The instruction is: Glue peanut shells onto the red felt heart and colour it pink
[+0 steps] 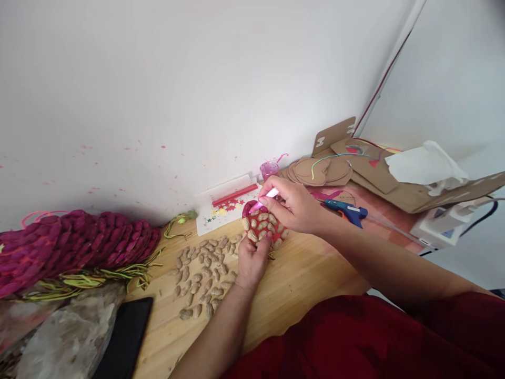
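Note:
My left hand [252,259] grips the lower edge of a red peanut-covered craft piece [261,223], thumb on its face. Peanuts in their shells are stuck over it; those at its upper left are magenta, the others bare tan. My right hand [290,204] is closed around a slim white-handled paintbrush [270,193]. The brush's pink tip rests on or just over the magenta peanuts. Part of the piece's right side is hidden behind my right hand. Loose peanuts [205,273] lie scattered on the wooden table [300,295], left of my left hand.
Behind my hands stands a pink-stained cup [269,168]. Star cutouts [229,205] lie on white paper. A blue glue gun [347,209] and cardboard hearts [315,171] are at right. Stacked magenta pieces [98,237], a plastic bag [71,337] and a black phone-like slab [126,337] are left.

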The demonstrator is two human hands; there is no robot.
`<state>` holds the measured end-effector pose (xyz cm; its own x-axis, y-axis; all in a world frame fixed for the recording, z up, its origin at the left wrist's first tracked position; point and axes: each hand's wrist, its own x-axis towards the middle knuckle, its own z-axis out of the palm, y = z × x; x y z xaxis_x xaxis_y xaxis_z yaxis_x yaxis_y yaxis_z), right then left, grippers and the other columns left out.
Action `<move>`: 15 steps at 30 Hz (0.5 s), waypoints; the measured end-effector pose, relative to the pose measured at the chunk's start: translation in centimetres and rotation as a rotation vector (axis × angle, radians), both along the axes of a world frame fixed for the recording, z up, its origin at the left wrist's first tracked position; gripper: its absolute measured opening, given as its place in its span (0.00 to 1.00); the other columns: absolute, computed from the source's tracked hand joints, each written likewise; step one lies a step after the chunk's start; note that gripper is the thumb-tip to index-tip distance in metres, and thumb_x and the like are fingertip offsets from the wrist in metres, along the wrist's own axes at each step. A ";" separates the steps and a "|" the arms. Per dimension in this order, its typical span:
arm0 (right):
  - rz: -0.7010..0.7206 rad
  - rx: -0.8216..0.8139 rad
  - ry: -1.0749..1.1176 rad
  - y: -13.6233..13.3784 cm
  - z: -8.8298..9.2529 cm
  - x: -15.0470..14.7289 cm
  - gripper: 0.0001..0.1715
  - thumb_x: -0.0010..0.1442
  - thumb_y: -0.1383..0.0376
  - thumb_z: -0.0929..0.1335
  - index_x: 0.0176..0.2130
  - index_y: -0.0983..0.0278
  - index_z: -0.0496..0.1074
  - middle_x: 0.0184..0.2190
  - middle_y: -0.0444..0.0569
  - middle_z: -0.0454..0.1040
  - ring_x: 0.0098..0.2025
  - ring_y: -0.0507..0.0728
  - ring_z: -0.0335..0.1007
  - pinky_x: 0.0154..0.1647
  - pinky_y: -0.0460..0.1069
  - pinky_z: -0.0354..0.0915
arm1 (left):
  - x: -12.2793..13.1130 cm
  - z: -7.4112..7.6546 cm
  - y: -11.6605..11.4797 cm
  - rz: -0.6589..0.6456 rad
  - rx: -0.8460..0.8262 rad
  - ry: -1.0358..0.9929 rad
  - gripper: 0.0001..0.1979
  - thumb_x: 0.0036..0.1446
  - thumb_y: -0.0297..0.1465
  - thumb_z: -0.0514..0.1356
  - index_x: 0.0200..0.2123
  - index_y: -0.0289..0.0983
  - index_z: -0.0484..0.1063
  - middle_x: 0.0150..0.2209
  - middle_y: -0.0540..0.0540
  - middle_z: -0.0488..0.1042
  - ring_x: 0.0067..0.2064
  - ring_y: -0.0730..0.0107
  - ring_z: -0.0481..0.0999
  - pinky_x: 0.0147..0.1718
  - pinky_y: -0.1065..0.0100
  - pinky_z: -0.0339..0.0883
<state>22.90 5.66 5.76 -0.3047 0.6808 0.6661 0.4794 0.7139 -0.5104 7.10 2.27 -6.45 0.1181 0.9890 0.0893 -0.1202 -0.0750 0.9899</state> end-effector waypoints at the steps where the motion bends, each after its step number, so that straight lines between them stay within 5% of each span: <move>1: -0.010 0.015 0.000 0.1 0.0 0.1 0.01 0.65 0.70 0.66 0.38 0.64 0.68 0.31 0.45 0.74 0.32 0.53 0.67 0.36 0.47 0.61 | 0.0 0.0 0.0 0.001 -0.008 -0.007 0.17 0.59 0.41 0.64 0.45 0.34 0.79 0.43 0.43 0.82 0.46 0.58 0.80 0.51 0.61 0.70; 15: -0.062 -0.117 -0.013 1.1 0.8 1.2 0.04 0.66 0.63 0.66 0.38 0.62 0.68 0.25 0.41 0.71 0.25 0.51 0.64 0.30 0.46 0.57 | 0.4 0.6 -0.1 0.038 -0.062 -0.054 0.20 0.55 0.43 0.66 0.45 0.35 0.80 0.46 0.40 0.82 0.51 0.52 0.79 0.55 0.57 0.70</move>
<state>24.07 6.77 6.60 -0.2672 0.7718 0.5770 0.5281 0.6182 -0.5823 7.50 2.15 -5.84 0.0768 0.9965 0.0332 -0.1716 -0.0196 0.9850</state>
